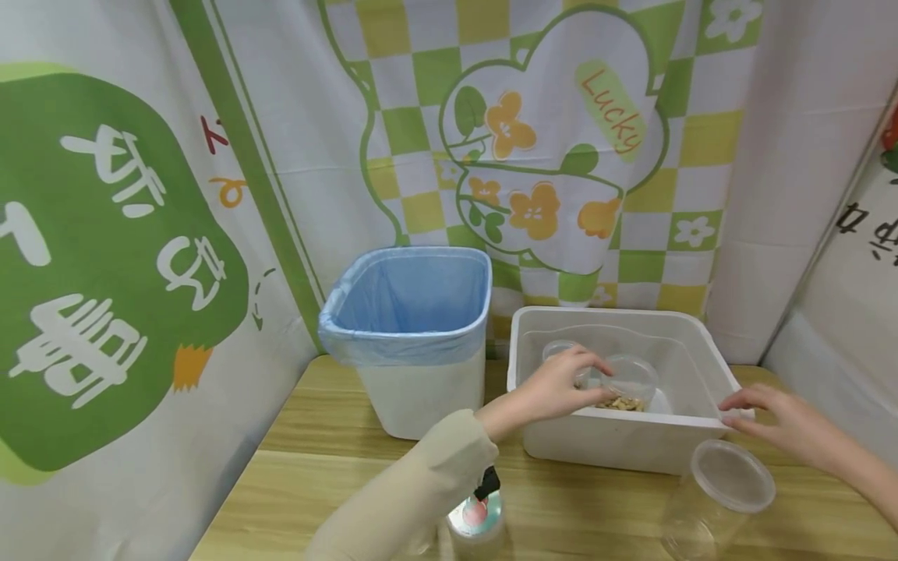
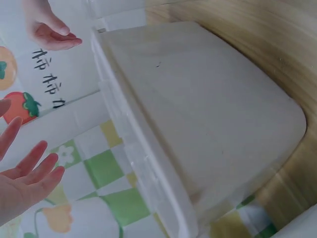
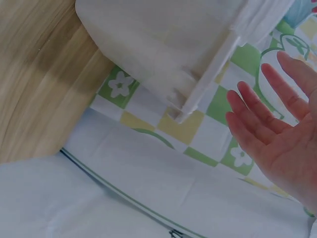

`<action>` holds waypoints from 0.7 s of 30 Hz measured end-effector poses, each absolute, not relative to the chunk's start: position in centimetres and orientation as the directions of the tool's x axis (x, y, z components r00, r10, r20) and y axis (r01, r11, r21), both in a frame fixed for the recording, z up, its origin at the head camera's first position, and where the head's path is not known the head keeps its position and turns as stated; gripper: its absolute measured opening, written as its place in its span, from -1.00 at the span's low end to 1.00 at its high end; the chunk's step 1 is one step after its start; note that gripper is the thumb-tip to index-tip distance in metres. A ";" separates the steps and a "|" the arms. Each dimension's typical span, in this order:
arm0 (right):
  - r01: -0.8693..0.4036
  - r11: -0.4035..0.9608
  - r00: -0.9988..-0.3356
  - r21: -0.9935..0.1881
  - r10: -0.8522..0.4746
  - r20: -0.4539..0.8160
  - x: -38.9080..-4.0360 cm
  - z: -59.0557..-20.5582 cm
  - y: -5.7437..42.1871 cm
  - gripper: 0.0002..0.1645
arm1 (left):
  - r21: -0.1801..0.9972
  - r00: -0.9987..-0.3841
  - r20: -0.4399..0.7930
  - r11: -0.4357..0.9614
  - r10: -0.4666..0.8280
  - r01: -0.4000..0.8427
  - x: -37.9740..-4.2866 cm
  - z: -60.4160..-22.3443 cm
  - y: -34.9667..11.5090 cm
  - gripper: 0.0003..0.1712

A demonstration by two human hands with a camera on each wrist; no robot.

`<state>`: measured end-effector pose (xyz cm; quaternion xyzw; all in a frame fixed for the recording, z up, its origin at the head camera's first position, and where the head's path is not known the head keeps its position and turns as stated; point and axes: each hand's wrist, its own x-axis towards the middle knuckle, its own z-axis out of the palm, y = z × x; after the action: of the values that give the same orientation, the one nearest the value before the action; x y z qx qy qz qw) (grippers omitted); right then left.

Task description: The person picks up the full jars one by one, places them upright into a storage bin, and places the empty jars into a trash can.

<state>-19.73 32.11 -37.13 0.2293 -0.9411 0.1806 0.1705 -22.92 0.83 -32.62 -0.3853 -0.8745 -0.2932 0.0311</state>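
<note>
A left hand (image 1: pixel 561 382) in a cream-coloured sleeve (image 1: pixel 414 483) is over the front edge of a white plastic box (image 1: pixel 617 444) with round corners. Its fingers are apart and a bit bent, and they hold nothing. Just past the fingertips, inside the box, sits a clear round plastic tub (image 1: pixel 634 370). Small tan bits (image 1: pixel 623 403) lie low down by this tub. A second clear round tub (image 1: pixel 559 347) is partly behind the left hand. I cannot tell if the fingers touch either tub.

The right hand (image 1: pixel 779 421) is just beside the box's right front corner. Its fingers are spread and loosely bent, and it holds nothing. In the right wrist view, its fingers are apart from the box.

The box sits on a light brown wooden table (image 1: pixel 330 421). To its left is a tall white bin (image 1: pixel 428 393), lined with a thin blue plastic bag (image 1: pixel 414 292). A tall clear jar (image 1: pixel 733 475) stands in front of the box, near the right hand. Below the left sleeve is a round can (image 1: pixel 475 518) with a picture on top.

Behind the table hangs a cloth (image 1: pixel 547 156) with green, yellow and white squares, orange flowers and the word "Lucky". On the left is a white cloth wall (image 1: pixel 281 117) with a big green patch (image 1: pixel 126 273) and white writing.
</note>
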 end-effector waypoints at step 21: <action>-0.569 0.778 -0.762 -0.266 -0.376 0.528 -15.8 -37.4 30.0 -0.64 | 0.338 -0.572 0.619 0.475 0.538 0.813 -20.0 -31.1 -10.2 -0.76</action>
<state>-15.81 30.03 -37.36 0.2583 -0.9147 0.2101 0.2292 -20.01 -10.16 -31.12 -0.4068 -0.8300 -0.3117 0.2201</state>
